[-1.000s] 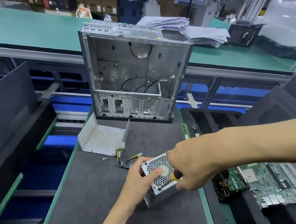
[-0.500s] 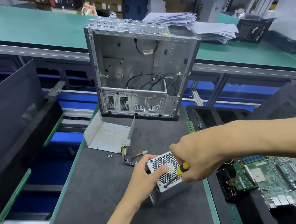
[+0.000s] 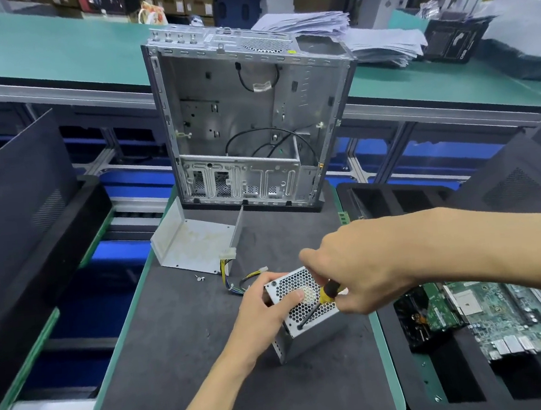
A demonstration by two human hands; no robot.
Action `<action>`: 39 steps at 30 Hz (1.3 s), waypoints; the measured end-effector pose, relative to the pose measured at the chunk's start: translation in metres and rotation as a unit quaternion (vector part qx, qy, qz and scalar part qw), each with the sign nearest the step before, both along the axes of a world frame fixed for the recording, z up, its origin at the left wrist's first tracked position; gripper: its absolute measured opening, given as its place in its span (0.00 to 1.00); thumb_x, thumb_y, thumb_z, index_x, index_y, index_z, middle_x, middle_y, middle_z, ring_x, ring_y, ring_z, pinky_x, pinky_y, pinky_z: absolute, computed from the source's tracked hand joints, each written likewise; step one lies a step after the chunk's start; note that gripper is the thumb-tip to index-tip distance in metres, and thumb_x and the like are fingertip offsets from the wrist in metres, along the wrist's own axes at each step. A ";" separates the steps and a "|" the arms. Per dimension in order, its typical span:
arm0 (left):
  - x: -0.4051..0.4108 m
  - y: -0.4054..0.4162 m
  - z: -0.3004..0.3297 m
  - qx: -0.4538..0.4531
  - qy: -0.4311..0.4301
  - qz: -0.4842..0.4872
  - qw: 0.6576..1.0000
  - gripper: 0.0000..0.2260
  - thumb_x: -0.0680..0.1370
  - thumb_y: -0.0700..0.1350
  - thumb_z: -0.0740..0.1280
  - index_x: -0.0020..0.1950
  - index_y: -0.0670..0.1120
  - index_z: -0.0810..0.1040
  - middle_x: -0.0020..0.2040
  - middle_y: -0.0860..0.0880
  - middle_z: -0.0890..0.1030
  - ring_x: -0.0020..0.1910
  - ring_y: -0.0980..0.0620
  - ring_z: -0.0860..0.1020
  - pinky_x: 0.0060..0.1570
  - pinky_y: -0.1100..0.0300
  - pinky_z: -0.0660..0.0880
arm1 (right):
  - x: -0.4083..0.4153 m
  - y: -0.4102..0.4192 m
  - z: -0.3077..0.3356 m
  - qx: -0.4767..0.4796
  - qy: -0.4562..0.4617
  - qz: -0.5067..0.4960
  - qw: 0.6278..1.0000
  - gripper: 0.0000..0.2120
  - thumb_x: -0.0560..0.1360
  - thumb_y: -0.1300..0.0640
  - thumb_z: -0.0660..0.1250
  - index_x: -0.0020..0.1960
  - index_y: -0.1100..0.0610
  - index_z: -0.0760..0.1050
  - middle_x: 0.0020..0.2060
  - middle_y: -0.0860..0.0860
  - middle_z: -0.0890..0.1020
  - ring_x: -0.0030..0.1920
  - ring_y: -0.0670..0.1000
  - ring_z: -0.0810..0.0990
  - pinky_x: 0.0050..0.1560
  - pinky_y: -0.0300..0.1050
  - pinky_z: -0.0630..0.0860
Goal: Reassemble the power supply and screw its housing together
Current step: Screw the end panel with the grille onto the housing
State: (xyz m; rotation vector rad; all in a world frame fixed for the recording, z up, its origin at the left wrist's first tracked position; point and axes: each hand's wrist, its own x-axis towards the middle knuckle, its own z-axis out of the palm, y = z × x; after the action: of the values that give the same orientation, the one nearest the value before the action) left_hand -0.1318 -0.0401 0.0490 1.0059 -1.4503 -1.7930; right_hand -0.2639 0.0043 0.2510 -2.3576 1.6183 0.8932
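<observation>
- Grey metal, perforated with a honeycomb grille: that is the power supply [image 3: 301,305], standing tilted on the dark foam surface [image 3: 184,347] just in front of me, its grille face turned up toward me.
- My left hand [image 3: 266,305] grips the unit from its left side, fingers curled round the edge and my thumb [image 3: 294,297] pressed flat on the grille.
- My right hand [image 3: 356,272] is closed round the yellow-and-black handle of a screwdriver [image 3: 319,303], fingers wrapped over it from above.
- Its dark shaft slants down and left, and the tip sits at the lower corner of the grille face; I cannot tell whether it is seated in a screw.
- Yellow and black wires [image 3: 237,281] trail from the back of the unit to a white connector [image 3: 227,253].
- That connector lies at the edge of a bent sheet-metal cover [image 3: 193,243], further back on the foam, apart from the unit.
- Two small screws [image 3: 199,278] lie just in front of that cover.
- Behind it stands an open, stripped computer case [image 3: 247,120].
- A green motherboard [image 3: 507,313] rests in a black tray to my right.
</observation>
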 end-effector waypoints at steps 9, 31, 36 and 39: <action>-0.001 0.001 -0.001 -0.007 0.009 -0.008 1.000 0.09 0.76 0.42 0.75 0.54 0.48 0.79 0.46 0.63 0.85 0.44 0.62 0.84 0.40 0.73 0.75 | -0.004 0.001 -0.003 -0.035 0.028 0.022 0.999 0.21 0.83 0.41 0.57 0.38 0.54 0.67 0.31 0.50 0.68 0.37 0.58 0.72 0.39 0.46 0.69; 0.000 0.001 0.002 -0.026 -0.007 -0.004 1.000 0.09 0.76 0.42 0.75 0.54 0.47 0.80 0.47 0.52 0.87 0.45 0.58 0.85 0.43 0.67 0.78 | -0.016 0.038 -0.002 -0.077 0.014 -0.007 0.997 0.17 0.83 0.44 0.56 0.51 0.54 0.78 0.44 0.53 0.81 0.39 0.58 0.74 0.40 0.47 0.71; -0.002 0.003 0.004 -0.025 -0.026 0.011 0.999 0.11 0.76 0.42 0.75 0.57 0.46 0.80 0.47 0.52 0.87 0.45 0.57 0.84 0.43 0.66 0.78 | -0.005 0.044 -0.006 -0.069 0.003 -0.015 0.998 0.13 0.81 0.47 0.60 0.48 0.57 0.69 0.38 0.52 0.75 0.36 0.57 0.72 0.38 0.47 0.67; -0.002 0.004 0.005 -0.023 -0.034 0.014 0.999 0.13 0.75 0.44 0.76 0.57 0.46 0.79 0.48 0.51 0.87 0.46 0.56 0.85 0.43 0.65 0.79 | -0.003 0.043 -0.001 -0.082 -0.004 -0.002 0.997 0.08 0.80 0.50 0.61 0.51 0.54 0.66 0.35 0.48 0.67 0.32 0.53 0.68 0.39 0.47 0.66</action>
State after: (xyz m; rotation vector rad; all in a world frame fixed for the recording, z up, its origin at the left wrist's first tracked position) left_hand -0.1339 -0.0364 0.0542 1.0680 -1.5045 -1.7114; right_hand -0.2666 0.0474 0.2504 -2.4604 1.7558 0.7773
